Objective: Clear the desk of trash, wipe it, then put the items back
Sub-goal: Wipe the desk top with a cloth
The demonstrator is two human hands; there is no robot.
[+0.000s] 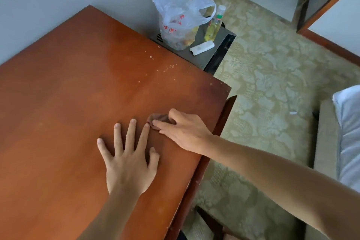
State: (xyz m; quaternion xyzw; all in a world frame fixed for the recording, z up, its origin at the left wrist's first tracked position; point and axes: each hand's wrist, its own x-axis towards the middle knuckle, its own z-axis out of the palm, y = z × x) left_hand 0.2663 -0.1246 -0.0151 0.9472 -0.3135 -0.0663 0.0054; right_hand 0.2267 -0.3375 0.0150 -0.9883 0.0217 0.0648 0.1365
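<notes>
Pressing flat, spread left hand (129, 160) on desk (68, 103); right hand (183, 132) pinches brown cloth (158, 118) near right edge

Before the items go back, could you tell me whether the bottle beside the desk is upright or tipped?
Upright: the bottle stands on the low cabinet, cap uppermost, beside the plastic bag.
</notes>
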